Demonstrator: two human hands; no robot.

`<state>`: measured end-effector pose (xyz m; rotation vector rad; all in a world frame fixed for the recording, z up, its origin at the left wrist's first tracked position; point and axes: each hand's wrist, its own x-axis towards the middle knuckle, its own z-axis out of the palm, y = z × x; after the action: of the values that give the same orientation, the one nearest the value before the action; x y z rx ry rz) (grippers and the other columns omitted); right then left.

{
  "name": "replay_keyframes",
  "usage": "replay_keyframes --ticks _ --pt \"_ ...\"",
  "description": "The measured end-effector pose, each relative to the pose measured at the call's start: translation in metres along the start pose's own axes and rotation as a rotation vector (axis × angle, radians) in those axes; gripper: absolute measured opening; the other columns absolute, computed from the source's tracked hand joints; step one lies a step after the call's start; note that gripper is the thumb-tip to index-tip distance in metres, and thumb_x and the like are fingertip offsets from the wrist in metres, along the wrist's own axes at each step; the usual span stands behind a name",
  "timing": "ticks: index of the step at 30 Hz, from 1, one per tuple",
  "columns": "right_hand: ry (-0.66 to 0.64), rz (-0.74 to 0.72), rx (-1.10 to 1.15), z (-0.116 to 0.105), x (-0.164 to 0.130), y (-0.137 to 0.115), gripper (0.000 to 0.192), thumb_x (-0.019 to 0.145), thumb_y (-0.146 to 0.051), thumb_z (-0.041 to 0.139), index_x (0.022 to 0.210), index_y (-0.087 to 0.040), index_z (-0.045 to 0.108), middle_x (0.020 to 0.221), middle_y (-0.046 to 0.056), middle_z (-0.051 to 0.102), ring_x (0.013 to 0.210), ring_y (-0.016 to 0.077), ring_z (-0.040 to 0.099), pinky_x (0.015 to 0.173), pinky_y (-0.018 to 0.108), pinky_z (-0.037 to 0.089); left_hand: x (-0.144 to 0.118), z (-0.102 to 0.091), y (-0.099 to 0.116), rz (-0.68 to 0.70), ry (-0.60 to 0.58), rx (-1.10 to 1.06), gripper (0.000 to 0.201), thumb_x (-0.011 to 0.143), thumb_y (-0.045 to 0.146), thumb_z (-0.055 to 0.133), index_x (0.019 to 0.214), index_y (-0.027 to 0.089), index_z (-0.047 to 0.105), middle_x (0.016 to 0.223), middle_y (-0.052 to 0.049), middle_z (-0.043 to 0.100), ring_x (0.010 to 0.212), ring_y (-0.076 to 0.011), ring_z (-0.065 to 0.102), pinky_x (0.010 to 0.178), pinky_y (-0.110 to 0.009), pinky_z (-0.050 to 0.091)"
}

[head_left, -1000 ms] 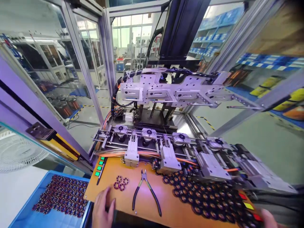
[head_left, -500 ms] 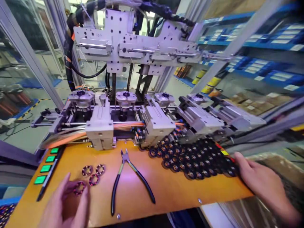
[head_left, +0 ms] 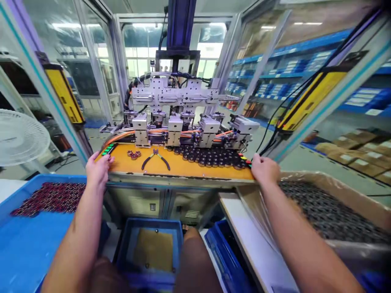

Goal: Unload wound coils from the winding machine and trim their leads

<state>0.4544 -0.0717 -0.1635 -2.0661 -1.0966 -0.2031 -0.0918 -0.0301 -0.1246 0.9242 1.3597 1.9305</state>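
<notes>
By square green buttons (head_left: pixel 108 149) — left hand (head_left: pixel 98 169); near round dark rings (head_left: pixel 210 157) — right hand (head_left: pixel 265 169); fingers curled, grip unclear.

The orange tabletop (head_left: pixel 128 166) is brightly and fairly evenly lit. Beyond it, strong light comes through the windows (head_left: pixel 210 51), whose panes wash out to near white. High to its right, ceiling lamps (head_left: pixel 295 24) show as pale streaks. Below it, the cabinet doors (head_left: pixel 137 209) and the blue tray (head_left: pixel 177 228) lie in dimmer light. The left hand (head_left: pixel 98 169) and right hand (head_left: pixel 265 170), at its ends, are well lit but slightly soft. Wide-angle stretch makes the frame posts on either side of it lean outward. To its right, the shelves (head_left: pixel 351 99) look smeared, fine detail lost; the extreme upper corner there darkens to black.
</notes>
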Motion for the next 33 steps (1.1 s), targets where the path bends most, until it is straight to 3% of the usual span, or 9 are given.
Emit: replay_keyframes --ticks 3,6,9,11,15,18,22,25,33 --pt "0.071 -0.043 0.184 -0.015 -0.043 -0.021 0.063 0.097 -0.048 0.028 0.097 0.0 0.069 0.092 0.025 0.068 0.087 0.0275 0.063 0.079 0.038 0.046 -0.028 -0.025 0.011 -0.007 -0.02 -0.043 0.04 0.071 0.008 0.073 0.104 0.014 0.051 0.077 0.001 0.065 0.065 -0.0112 0.069 0.075 -0.032 0.06" --pt "0.032 -0.221 0.405 -0.031 -0.114 -0.051 0.056 0.097 -0.05 0.034 0.102 -0.007 0.068 0.098 0.018 0.071 0.092 0.0247 0.065 0.086 0.037 0.049 -0.086 -0.051 0.016 0.044 -0.087 -0.033 0.048 0.063 0.015 0.082 0.103 0.014 0.056 0.084 -0.003 0.07 0.077 -0.015 0.072 0.085 -0.038 0.058" --pt "-0.163 -0.491 0.579 -0.06 -0.193 -0.085 0.038 0.096 -0.047 0.047 0.093 -0.018 0.071 0.098 0.008 0.073 0.094 0.0203 0.068 0.089 0.033 0.053 -0.168 -0.074 0.017 0.056 -0.236 0.031 0.057 0.058 0.02 0.087 0.109 0.015 0.062 0.097 -0.008 0.074 0.091 -0.02 0.072 0.092 -0.04 0.057" --pt "-0.317 -0.781 0.744 -0.087 -0.232 -0.107 0.019 0.094 -0.034 0.058 0.1 -0.02 0.07 0.102 0.006 0.073 0.096 0.0198 0.069 0.087 0.034 0.056 -0.222 -0.087 0.02 0.06 -0.348 0.095 0.063 0.061 0.019 0.087 0.119 0.018 0.06 0.103 -0.008 0.073 0.088 -0.0192 0.073 0.088 -0.039 0.059" --pt "-0.55 -1.336 0.875 -0.123 -0.263 -0.142 0.029 0.094 -0.008 0.052 0.122 -0.013 0.059 0.133 0.016 0.061 0.122 0.019 0.06 0.098 0.032 0.053 -0.289 -0.106 0.03 0.282 -0.503 0.271 0.069 0.075 0.013 0.078 0.136 0.028 0.049 0.108 -0.005 0.069 0.089 -0.0153 0.072 0.081 -0.029 0.062" --pt "-0.695 -1.509 0.742 -0.12 -0.266 -0.151 0.035 0.094 -0.004 0.043 0.127 -0.008 0.056 0.138 0.016 0.057 0.123 0.0197 0.059 0.098 0.029 0.051 -0.301 -0.114 0.031 0.359 -0.573 0.284 0.075 0.078 0.006 0.074 0.142 0.03 0.043 0.111 -0.005 0.072 0.095 -0.0158 0.072 0.084 -0.029 0.062" --pt "-0.788 -1.455 0.598 -0.096 -0.27 -0.143 0.024 0.1 -0.016 0.045 0.114 -0.012 0.063 0.104 0.009 0.072 0.092 0.0167 0.067 0.08 0.026 0.051 -0.298 -0.116 0.022 0.248 -0.639 0.208 0.079 0.081 0.002 0.069 0.146 0.031 0.037 0.117 -0.007 0.072 0.1 -0.0173 0.072 0.089 -0.031 0.061" --pt "-0.892 -1.349 0.609 -0.086 -0.274 -0.132 0.021 0.101 -0.02 0.047 0.099 -0.016 0.067 0.077 0.002 0.069 0.067 0.0123 0.061 0.065 0.023 0.044 -0.295 -0.112 0.015 0.101 -0.649 0.153 0.072 0.083 0.001 0.067 0.143 0.029 0.04 0.117 -0.009 0.072 0.101 -0.0166 0.072 0.088 -0.028 0.061" --pt "-1.158 -0.958 0.891 -0.095 -0.285 -0.118 0.013 0.095 -0.014 0.057 0.097 -0.017 0.07 0.072 0.001 0.071 0.06 0.0086 0.06 0.058 0.02 0.041 -0.292 -0.097 0.004 0.002 -0.665 -0.055 0.079 0.071 -0.003 0.077 0.137 0.029 0.049 0.106 -0.003 0.063 0.084 -0.0088 0.067 0.076 -0.019 0.059"
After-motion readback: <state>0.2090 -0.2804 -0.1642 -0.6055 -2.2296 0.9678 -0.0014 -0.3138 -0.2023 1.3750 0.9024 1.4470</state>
